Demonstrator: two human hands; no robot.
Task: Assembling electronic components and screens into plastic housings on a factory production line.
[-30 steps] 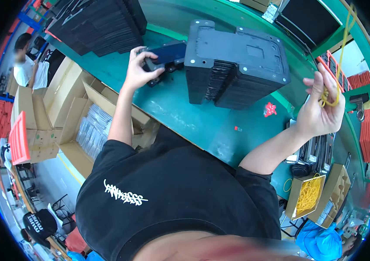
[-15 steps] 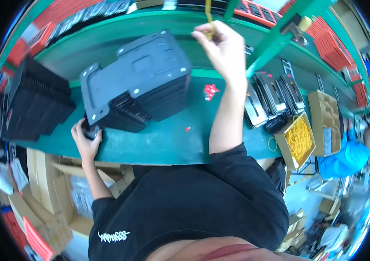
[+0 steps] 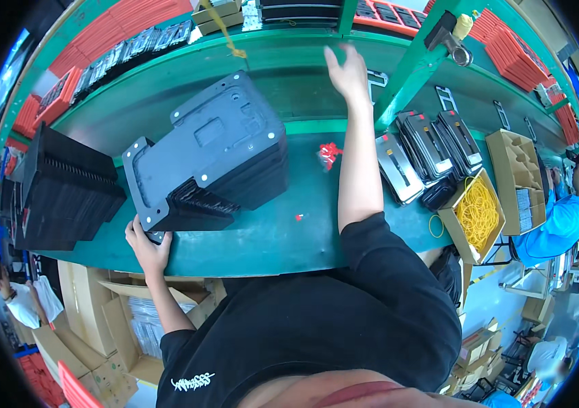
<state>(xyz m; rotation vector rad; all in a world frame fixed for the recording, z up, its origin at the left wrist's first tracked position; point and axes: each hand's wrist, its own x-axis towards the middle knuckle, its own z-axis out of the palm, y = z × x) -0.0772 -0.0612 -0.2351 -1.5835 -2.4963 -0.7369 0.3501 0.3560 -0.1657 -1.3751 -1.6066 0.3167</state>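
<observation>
Left hand (image 3: 148, 253) grips a half-hidden dark gadget (image 3: 158, 237) beside stacked trays (image 3: 240, 132) (a nudge could topple them); right hand (image 3: 350, 76) spread, empty.

The left of 2 head-worn fisheye cameras looks down from close above the black shirt (image 3: 330, 319), facing the green workbench (image 3: 276, 241); the left hand (image 3: 148, 251) and right hand (image 3: 351, 76) fall within its view, straight edges bowing toward the rim.
</observation>
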